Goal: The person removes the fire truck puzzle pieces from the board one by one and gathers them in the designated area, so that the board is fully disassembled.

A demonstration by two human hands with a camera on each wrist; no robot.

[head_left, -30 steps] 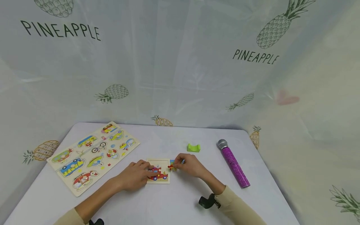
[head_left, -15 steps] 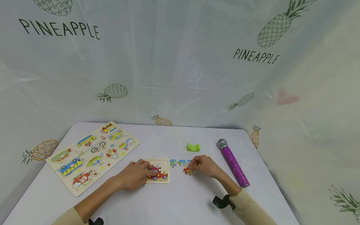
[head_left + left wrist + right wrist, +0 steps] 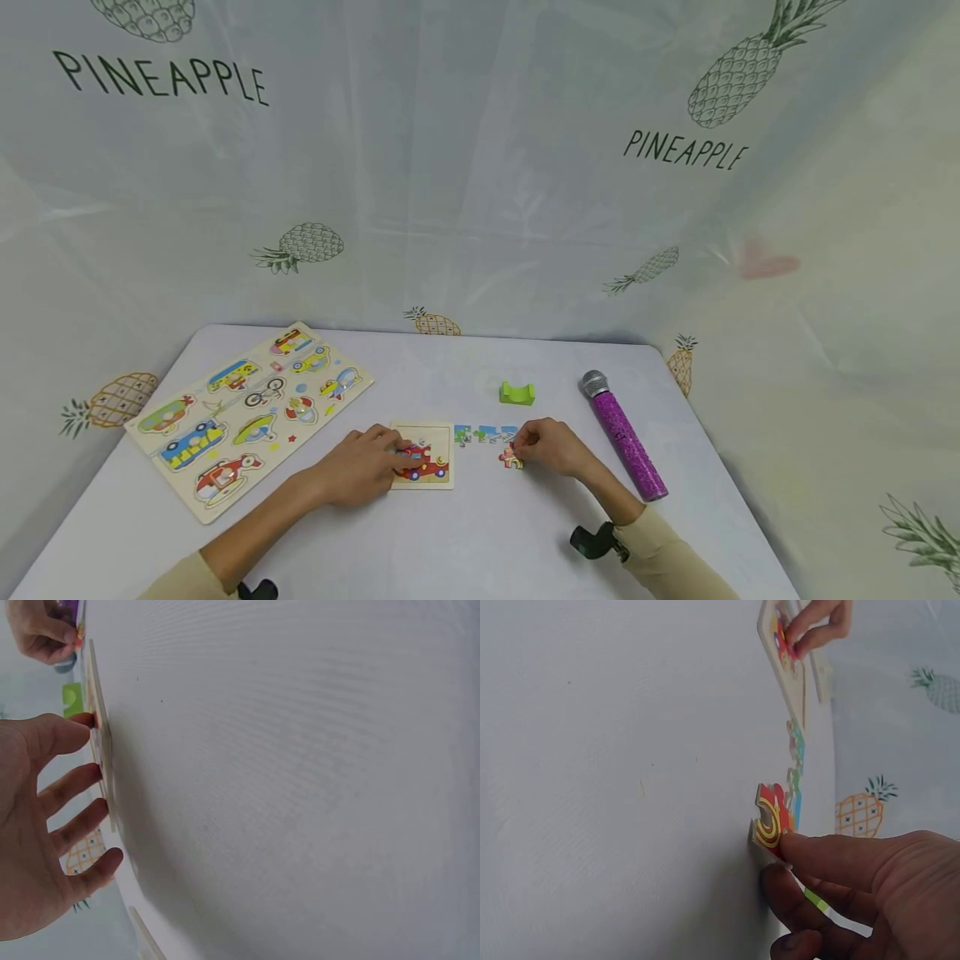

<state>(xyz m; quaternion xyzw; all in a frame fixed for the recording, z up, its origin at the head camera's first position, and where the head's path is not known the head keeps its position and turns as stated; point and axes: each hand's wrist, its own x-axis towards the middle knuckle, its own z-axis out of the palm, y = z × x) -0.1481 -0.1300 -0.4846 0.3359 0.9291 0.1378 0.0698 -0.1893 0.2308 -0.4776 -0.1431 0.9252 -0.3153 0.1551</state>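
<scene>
My left hand (image 3: 358, 471) rests with its fingertips on a small square wooden jigsaw board (image 3: 441, 435) with a red vehicle picture. In the left wrist view its fingers (image 3: 79, 823) are spread along the board's edge. To the right, my right hand (image 3: 557, 447) pinches a red and yellow jigsaw piece (image 3: 769, 820) between thumb and finger. The piece is tilted, close over the white table. Just behind it, blue and green jigsaw pieces (image 3: 486, 433) lie in a row that runs right from the board.
A large wooden puzzle board (image 3: 225, 442) with vehicle pictures lies at the left. Behind the row sits a green curved block (image 3: 517, 394). A sparkly purple microphone (image 3: 628, 446) lies at the right, beyond my right hand. A pineapple-print curtain (image 3: 465, 167) hangs behind the table.
My right hand has moved right, away from the small board, carrying the red jigsaw piece to the row's right end. The piece has since turned slightly. My left hand has stayed put.
</scene>
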